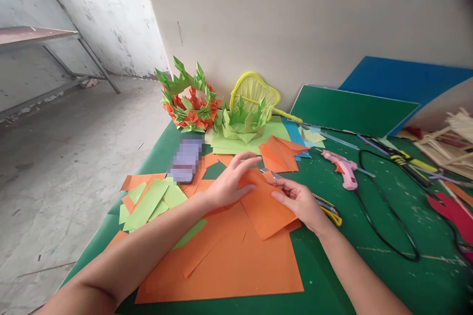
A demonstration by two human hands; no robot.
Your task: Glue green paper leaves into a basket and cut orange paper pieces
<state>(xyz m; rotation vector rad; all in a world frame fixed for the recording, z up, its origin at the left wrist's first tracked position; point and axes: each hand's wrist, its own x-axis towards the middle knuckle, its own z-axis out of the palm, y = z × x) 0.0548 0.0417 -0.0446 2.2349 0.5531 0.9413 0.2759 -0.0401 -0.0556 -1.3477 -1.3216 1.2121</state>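
Observation:
My right hand (297, 202) pinches the right edge of a folded-looking orange paper piece (268, 209), its thumb lying on top. Over the upper left edge of that piece is my left hand (234, 182), its fingers and thumb apart. Whether its fingertips touch the paper I cannot tell. Below both hands lies a large orange sheet (236, 266) with smaller orange pieces on it. A small metallic end (266, 172) shows just behind the held paper; its kind is hidden. A yellow utility knife (328, 209) rests by my right wrist.
Green paper scraps (153, 202) and a phone (186, 157) lie left. Behind stand a green paper crown (244, 125), an orange-green paper ring (192, 108) and folded orange paper (281, 152). A pink glue gun (343, 170) with its cable and red scissors (453, 216) are right.

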